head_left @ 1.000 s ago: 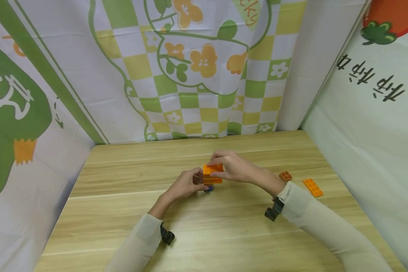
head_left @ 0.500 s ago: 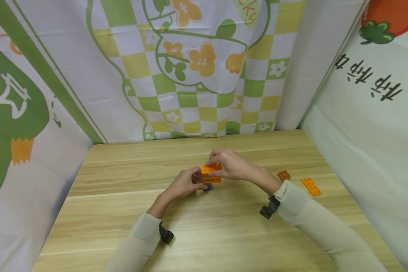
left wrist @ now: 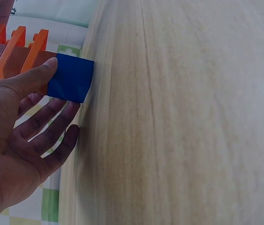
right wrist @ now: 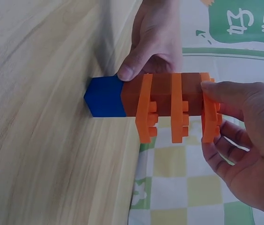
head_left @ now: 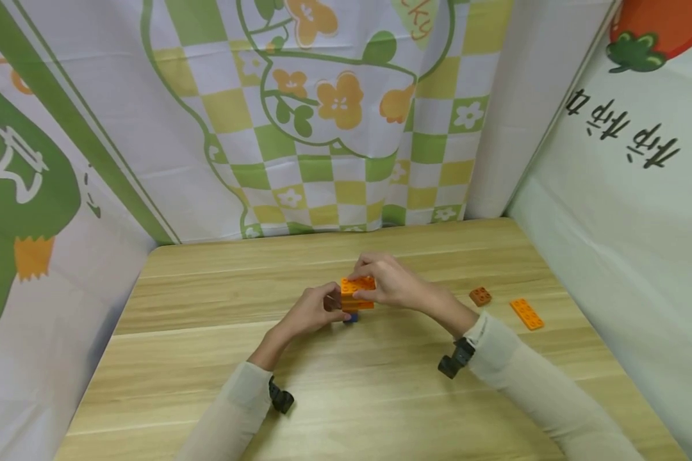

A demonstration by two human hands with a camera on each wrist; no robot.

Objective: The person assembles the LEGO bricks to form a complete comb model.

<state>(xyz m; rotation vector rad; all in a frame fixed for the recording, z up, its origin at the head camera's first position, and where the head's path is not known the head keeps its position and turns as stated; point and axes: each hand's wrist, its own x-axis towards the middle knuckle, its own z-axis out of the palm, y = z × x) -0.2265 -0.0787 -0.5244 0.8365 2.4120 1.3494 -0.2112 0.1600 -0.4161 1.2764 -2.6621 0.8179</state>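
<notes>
A small tower of toy building blocks stands on the table between both hands. Its base is a blue block point(left wrist: 71, 77). Above that, brown blocks point(right wrist: 162, 91) alternate with thin orange plates that jut out to one side. My left hand point(head_left: 308, 314) holds the tower low down, the thumb at the seam of blue and brown and other fingers behind the blue block. At the top, my right hand point(head_left: 395, 282) pinches the uppermost orange plate point(right wrist: 209, 117) between thumb and fingers. From the head view, the fingers hide part of the tower.
To the right of the tower, a loose brown block point(head_left: 480, 296) and a loose orange plate point(head_left: 527, 314) lie on the wooden table point(head_left: 207, 275). A patterned curtain point(head_left: 323, 173) hangs behind the table, and printed cloth hangs at both sides.
Both hands keep their hold on the tower with hardly any movement. The right wrist has shifted very slightly, and the whole head view has drifted a little.
</notes>
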